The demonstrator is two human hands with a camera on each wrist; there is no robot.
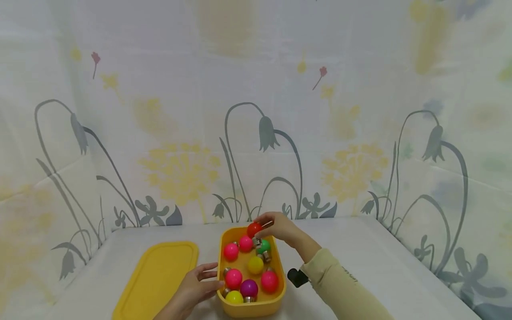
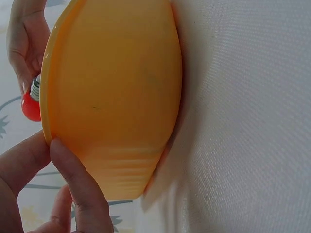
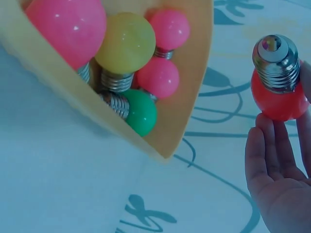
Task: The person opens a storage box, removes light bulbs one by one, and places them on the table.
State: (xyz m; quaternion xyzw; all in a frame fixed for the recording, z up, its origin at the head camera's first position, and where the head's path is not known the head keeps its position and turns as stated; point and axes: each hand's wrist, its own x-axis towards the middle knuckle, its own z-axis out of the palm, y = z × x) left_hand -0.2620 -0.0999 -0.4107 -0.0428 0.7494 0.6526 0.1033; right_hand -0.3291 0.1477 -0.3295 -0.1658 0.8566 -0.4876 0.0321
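A red light bulb (image 1: pixel 254 229) with a silver screw base is pinched in the fingers of my right hand (image 1: pixel 281 227), above the far end of a yellow plastic container (image 1: pixel 252 310). In the right wrist view the red bulb (image 3: pixel 279 99) has its metal base turned toward the camera. My left hand (image 1: pixel 192 286) grips the container's near left rim; the left wrist view shows thumb and finger pinching the container wall (image 2: pixel 112 92). Inside lie several bulbs: pink (image 1: pixel 234 279), yellow (image 1: pixel 255 265), purple (image 1: pixel 249 288) and green (image 3: pixel 141 112), with bases pointing various ways.
A flat yellow lid (image 1: pixel 156 280) lies on the white table (image 1: pixel 360 266) left of the container. A small black object (image 1: pixel 297 278) shows beside the right sleeve. Behind the table hangs a flower-patterned cloth (image 1: pixel 256 66).
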